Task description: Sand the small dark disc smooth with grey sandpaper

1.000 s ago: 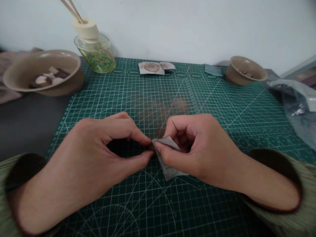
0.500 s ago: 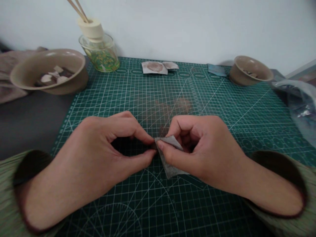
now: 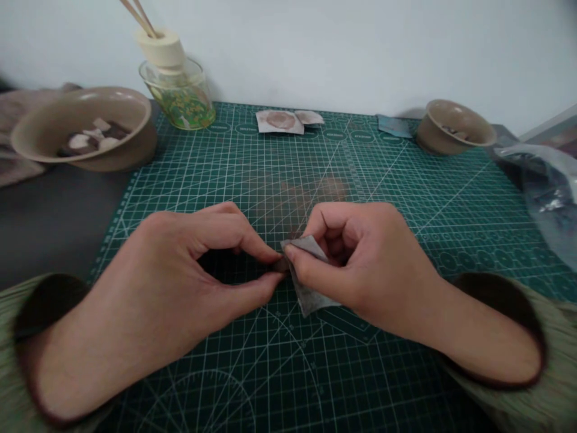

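Over the middle of a green cutting mat (image 3: 406, 198), both my hands meet at a small grey paper packet (image 3: 307, 294). My right hand (image 3: 360, 264) pinches the packet between thumb and forefinger, its other fingers curled. My left hand (image 3: 189, 270) pinches the packet's left edge with thumb and forefinger tips, where a small dark bit shows. The packet's lower corner points down toward the mat.
A tan bowl (image 3: 130, 147) with pale and dark pieces sits at the far left. A glass reed diffuser (image 3: 178, 90) stands behind it. Opened packets (image 3: 279, 120) lie at the mat's far edge. A smaller tan bowl (image 3: 455, 129) and a plastic bag (image 3: 550, 192) are at the right.
Both hands and the packet have shifted slightly up and away from me. The pinch on the packet is unchanged.
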The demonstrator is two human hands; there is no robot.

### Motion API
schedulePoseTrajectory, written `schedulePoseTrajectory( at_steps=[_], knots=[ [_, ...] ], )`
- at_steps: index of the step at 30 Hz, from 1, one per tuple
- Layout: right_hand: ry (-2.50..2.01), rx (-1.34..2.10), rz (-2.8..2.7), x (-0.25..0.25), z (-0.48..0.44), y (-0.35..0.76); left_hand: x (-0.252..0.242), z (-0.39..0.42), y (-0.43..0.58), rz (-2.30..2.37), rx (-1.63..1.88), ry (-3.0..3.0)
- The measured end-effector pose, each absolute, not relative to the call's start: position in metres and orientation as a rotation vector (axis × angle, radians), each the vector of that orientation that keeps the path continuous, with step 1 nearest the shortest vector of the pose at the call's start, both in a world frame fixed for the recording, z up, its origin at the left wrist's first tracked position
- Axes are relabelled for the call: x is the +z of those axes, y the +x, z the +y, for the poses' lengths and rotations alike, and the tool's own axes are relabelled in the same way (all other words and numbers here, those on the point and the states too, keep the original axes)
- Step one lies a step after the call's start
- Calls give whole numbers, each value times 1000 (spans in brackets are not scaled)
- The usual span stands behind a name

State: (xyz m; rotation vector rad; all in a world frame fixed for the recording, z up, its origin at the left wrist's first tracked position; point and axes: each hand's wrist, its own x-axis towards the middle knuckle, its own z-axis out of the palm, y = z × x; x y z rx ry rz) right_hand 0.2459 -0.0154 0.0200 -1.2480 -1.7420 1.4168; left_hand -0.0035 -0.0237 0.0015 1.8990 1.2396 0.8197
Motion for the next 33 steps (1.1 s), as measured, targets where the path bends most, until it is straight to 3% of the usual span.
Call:
schedulePoseTrajectory(
  at_steps=[22, 33],
  knots=[
    [-1213, 1532, -1755, 22, -13, 249, 1, -24, -8, 1233, 804, 1920],
    [-1161, 1417, -1714, 15, -12, 246, 0, -26, -7, 1238, 832, 1889]
  ],
)
